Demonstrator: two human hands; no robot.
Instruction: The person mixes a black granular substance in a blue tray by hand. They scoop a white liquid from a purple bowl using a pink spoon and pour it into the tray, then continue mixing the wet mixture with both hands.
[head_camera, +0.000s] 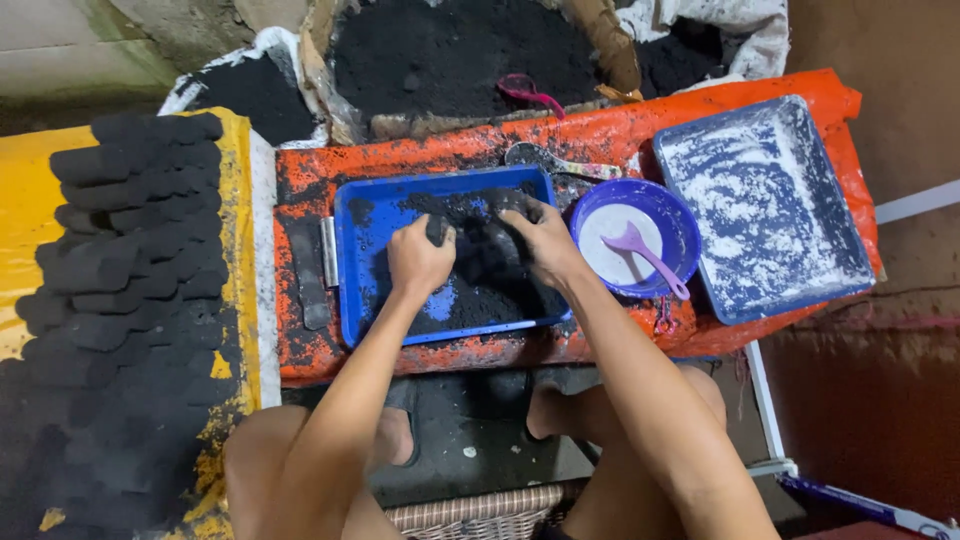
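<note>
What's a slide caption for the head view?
Both hands, left hand and right hand, knead black powder in a blue tray.

Black powdery mix (490, 290) heaped in blue rect. tray (362, 290), small lump (436, 230) upright at left.

Blue tray (352, 262) smeared with black powder (480, 290); table cover (600, 135) orange, black-stained. Bowl (680, 215) purple — white contents, lilac spoon (645, 252). Second tray (800, 130) blue, white-dusted. Black briquettes (130, 230) noted on yellow sheet (20, 200).

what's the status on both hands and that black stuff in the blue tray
Left hand closed on a black lump. Right hand pressing black powder in blue rectangular plastic tray. Nothing in the way.
</note>
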